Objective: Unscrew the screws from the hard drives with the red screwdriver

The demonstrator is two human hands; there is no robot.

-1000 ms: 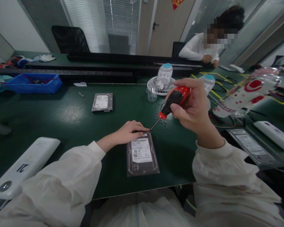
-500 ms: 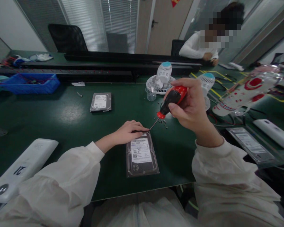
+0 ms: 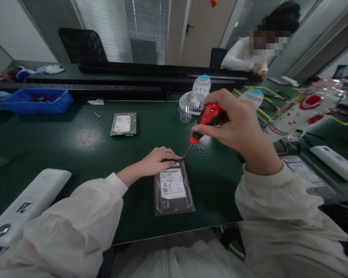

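A hard drive (image 3: 174,189) lies label-up on the green table (image 3: 75,143) in front of me. My left hand (image 3: 158,160) rests curled on the drive's far left corner, fingers pressed down on it. My right hand (image 3: 234,123) is wrapped around a red-and-black screwdriver (image 3: 204,123). The screwdriver's thin tip points down-left to the drive's far right corner, close to my left fingertips. Several small dark screws (image 3: 201,150) lie loose on the table just beyond the drive.
A second hard drive (image 3: 123,124) lies further back. Small white fans (image 3: 198,94), a clear cup (image 3: 185,114), a blue bin (image 3: 36,101) and white devices (image 3: 23,208) stand around. Another person in white (image 3: 246,58) works at the far right. Packaged items (image 3: 303,112) lie to the right.
My right hand has shifted slightly left and tilted the screwdriver more upright over the drive's corner. My left hand and the drive have stayed put.
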